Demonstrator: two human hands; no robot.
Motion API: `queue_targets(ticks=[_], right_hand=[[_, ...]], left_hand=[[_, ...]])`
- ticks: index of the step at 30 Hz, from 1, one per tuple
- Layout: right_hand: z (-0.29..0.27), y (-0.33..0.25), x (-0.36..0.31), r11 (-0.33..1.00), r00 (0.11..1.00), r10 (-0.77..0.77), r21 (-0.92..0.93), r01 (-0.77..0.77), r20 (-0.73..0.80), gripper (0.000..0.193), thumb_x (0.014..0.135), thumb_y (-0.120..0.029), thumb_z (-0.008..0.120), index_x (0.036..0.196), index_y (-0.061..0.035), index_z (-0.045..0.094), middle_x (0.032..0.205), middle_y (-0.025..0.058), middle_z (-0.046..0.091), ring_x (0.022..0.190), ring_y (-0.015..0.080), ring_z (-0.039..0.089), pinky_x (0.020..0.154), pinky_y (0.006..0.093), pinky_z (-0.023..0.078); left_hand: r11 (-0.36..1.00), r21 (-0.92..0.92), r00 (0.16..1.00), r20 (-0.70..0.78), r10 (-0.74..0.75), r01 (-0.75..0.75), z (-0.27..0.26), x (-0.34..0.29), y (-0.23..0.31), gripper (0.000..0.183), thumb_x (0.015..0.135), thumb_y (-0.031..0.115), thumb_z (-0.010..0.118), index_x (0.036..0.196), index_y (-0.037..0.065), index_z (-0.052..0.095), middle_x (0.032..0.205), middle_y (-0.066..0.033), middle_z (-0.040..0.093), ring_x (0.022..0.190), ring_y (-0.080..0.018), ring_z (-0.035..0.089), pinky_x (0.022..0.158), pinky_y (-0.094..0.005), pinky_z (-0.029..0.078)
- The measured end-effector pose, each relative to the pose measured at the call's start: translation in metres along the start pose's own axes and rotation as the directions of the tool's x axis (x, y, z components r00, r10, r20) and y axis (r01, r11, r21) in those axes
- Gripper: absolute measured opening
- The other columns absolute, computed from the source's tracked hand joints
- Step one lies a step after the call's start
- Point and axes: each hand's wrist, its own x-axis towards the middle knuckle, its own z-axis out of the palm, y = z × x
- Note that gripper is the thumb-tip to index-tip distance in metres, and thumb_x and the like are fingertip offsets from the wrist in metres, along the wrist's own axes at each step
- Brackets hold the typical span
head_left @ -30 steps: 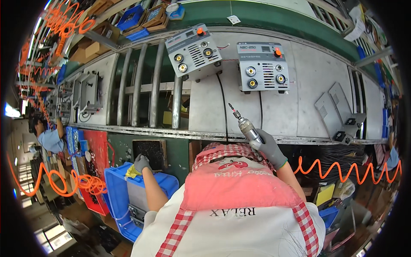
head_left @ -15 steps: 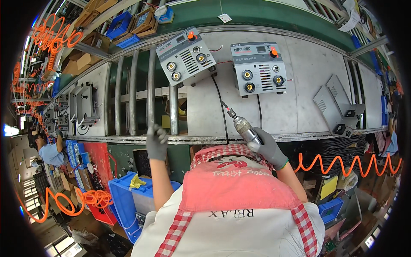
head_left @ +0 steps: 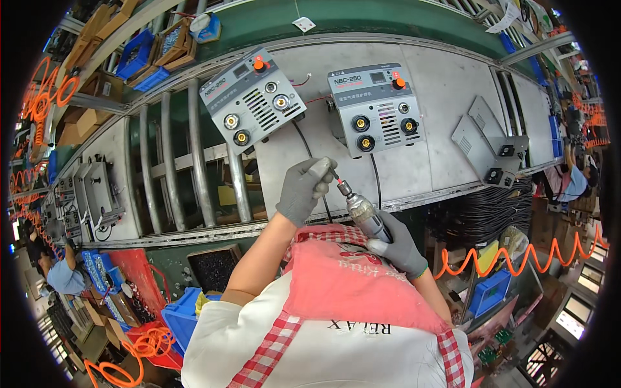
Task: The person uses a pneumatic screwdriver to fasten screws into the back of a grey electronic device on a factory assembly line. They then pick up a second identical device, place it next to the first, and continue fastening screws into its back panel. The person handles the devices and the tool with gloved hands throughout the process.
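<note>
My right hand [head_left: 401,246], in a grey glove, is wrapped around a power screwdriver [head_left: 363,213] whose bit points up and to the left. At the bit's tip, my gloved left hand [head_left: 303,189] has its thumb and fingers pinched together. Whatever small thing sits between those fingers is too small to make out. Beyond both hands stand two grey welding machines, each with an orange knob and brass sockets. The left welding machine [head_left: 259,123] is turned at an angle, and the right welding machine [head_left: 388,132] stands nearly square to me.
A metal roller conveyor [head_left: 171,161] runs left of the flat worktop [head_left: 427,174]. Bent sheet-metal covers [head_left: 479,139] lie at the right. Below the edge are coiled black cables [head_left: 479,216], a hanging orange air hose [head_left: 517,262] and a bin of dark small parts [head_left: 217,268]. Another person [head_left: 68,275] works far left.
My left hand has moved right and up to the screwdriver's tip, its fingers now pinched there. The right hand keeps hold of the screwdriver. The whole view has shifted and turned slightly.
</note>
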Motion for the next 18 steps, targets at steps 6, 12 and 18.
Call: queue_targets(ticks=[6,12,18], right_hand=[[-0.001,0.003,-0.008,0.999,0.998,0.009,0.033,-0.007,-0.066,0.069,0.072,-0.028,0.073,0.13,-0.0002,0.049,0.114,0.0102,0.059,0.102,0.0154,0.055,0.09,0.0322,0.044],[-0.003,0.005,-0.018,0.999,0.993,0.034,0.004,-0.034,-0.11,0.072,0.071,-0.032,0.073,0.13,0.0009,0.049,0.114,0.0114,0.06,0.103,0.016,0.055,0.091,0.0324,0.044],[0.001,0.024,-0.031,0.996,0.986,-0.011,0.09,0.026,-0.163,0.07,0.072,-0.032,0.073,0.13,-0.0007,0.05,0.112,0.0109,0.061,0.1,0.0166,0.056,0.089,0.0325,0.045]], left_hand=[[0.996,-0.003,0.984,0.16,-0.082,0.084,0.004,0.011,0.006,0.03,0.092,0.022,0.059,0.102,-0.006,0.061,0.071,-0.0019,0.055,0.052,-0.0033,0.039,0.045,-0.0169,0.03],[0.96,0.28,0.947,0.307,-0.097,0.008,0.01,0.018,0.02,0.031,0.093,0.023,0.057,0.105,-0.005,0.063,0.072,-0.0013,0.056,0.055,-0.0037,0.041,0.048,-0.0183,0.033],[0.973,0.23,0.985,0.16,-0.057,0.019,0.031,0.0,-0.004,0.031,0.092,0.023,0.059,0.106,-0.004,0.063,0.072,-0.0012,0.057,0.055,-0.004,0.042,0.048,-0.0182,0.032]])
